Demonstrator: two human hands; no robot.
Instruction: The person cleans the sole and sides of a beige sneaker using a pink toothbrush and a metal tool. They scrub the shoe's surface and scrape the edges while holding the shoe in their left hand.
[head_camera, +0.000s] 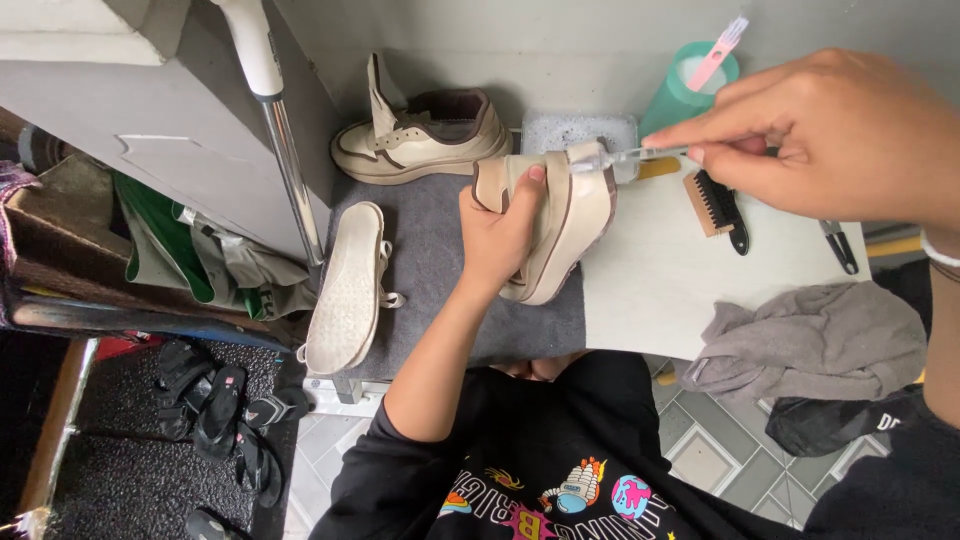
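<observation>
Left hand (505, 235): centre of the frame, wrapped around a cream shoe (560, 215), thumb pressed on its side, fingers curled behind it; closed in a firm hold.
Shoe: held up on edge just above the table, sole facing right, toe end toward the top of the frame; it sits over the line where the grey mat (440, 270) meets the white tabletop (680, 270).
Right hand (830, 135): upper right of the frame, fingers pinched shut on the thin handle of a small brush (620, 157); the brush head touches the top edge of the shoe's sole.
Second shoe (420, 135): upper centre, upright on the mat against the wall, tongue standing up.
Third shoe (348, 290): left of centre, lying sole up on the mat's left edge, laces trailing off its side.
Green cup (680, 95): top of the frame, right of centre, with a pink toothbrush (718, 50) standing in it.
Sponge (575, 130): pale and foamy, at the wall between the second shoe and the cup.
Black-bristled brush (718, 205): lying on the tabletop below the right hand.
Grey cloth (810, 340): crumpled at the table's lower right edge.
Sandals (225, 410): dark pairs on the floor, lower left.
Metal pole (285, 140): slanting down at the upper left, with a white grip on top.
</observation>
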